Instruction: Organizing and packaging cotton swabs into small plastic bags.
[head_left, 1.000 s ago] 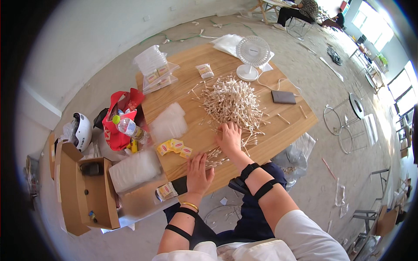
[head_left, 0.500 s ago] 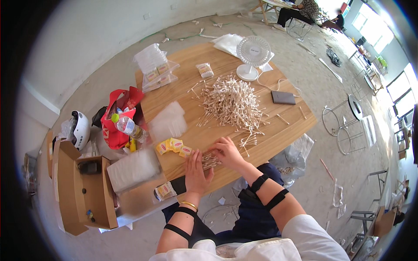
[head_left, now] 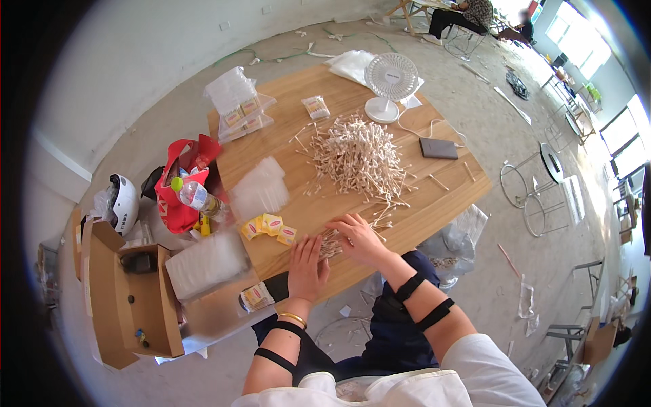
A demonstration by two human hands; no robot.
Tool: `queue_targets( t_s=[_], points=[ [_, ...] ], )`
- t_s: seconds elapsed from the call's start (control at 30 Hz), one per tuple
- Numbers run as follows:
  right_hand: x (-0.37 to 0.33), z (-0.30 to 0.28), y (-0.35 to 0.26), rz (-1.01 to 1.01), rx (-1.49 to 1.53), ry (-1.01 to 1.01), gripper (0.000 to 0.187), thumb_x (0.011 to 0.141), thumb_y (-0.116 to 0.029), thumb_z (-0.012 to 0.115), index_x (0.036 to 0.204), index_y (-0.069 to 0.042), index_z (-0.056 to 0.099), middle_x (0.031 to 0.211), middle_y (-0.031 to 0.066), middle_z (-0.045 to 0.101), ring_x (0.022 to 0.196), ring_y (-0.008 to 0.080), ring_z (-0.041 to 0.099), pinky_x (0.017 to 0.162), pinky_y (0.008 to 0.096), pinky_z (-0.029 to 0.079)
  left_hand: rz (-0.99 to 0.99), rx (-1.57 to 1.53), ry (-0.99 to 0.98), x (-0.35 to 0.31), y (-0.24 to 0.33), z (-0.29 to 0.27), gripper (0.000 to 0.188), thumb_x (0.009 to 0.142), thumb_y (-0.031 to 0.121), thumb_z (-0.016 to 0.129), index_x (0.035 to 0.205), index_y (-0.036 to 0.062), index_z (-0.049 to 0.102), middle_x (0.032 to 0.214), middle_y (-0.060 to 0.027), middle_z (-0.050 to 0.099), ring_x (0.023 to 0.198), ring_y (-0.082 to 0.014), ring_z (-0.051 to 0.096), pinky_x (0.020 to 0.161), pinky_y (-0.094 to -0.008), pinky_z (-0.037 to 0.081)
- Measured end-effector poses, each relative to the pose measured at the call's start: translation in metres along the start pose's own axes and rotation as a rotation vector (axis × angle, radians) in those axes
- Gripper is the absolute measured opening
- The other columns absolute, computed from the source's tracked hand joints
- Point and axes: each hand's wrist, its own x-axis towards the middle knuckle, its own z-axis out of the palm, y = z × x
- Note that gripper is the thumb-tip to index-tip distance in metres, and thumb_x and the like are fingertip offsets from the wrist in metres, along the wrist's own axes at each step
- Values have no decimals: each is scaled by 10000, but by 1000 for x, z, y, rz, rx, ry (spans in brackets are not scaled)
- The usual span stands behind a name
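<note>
A small bunch of cotton swabs (head_left: 330, 245) lies between my hands at the near edge of the wooden table. My left hand (head_left: 306, 270) lies along its left side, fingers stretched out and touching the swab ends. With bent fingers, my right hand (head_left: 361, 240) closes over the bunch from the right and hides part of it. Beyond them spreads a big loose heap of cotton swabs (head_left: 359, 156). Several yellow-and-white paper cards (head_left: 270, 225) lie just left of my left fingers. A filled swab packet (head_left: 258, 296) rests on a dark object left of my left wrist.
Clear plastic bags (head_left: 259, 188) lie left of the heap. Farther back are a white fan (head_left: 391, 81), a grey power bank (head_left: 439, 148), a swab packet (head_left: 315, 107) and packed plastic bags (head_left: 237, 105). A bottle (head_left: 196, 195), red bag (head_left: 178, 203) and cardboard box (head_left: 129, 298) are at left.
My right hand has shifted slightly right and its fingers have come down over the bunch. The left hand stays beside it, almost unmoved. The whole view has shifted slightly.
</note>
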Motion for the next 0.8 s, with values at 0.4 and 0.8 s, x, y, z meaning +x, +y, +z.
queue_targets(
  t_s=[0.4,0.8],
  points=[
    [-8,-9,-3,16,-224,-65,398,794,-146,726,1186,-115,665,1199,78,574,1219,302,505,1051,434,420,-35,9,23,-2,-2,4,521,949,112,555,1460,50,473,1408,-141,522,1376,-321,449,1210,-491,287],
    [-15,-43,40,-95,-365,30,146,803,-140,722,943,-123,684,1014,35,603,1082,250,552,948,405,435,-49,-3,33,-2,-5,7,485,932,55,544,1417,56,523,1372,-128,542,1378,-303,465,1214,-483,297]
  ],
)
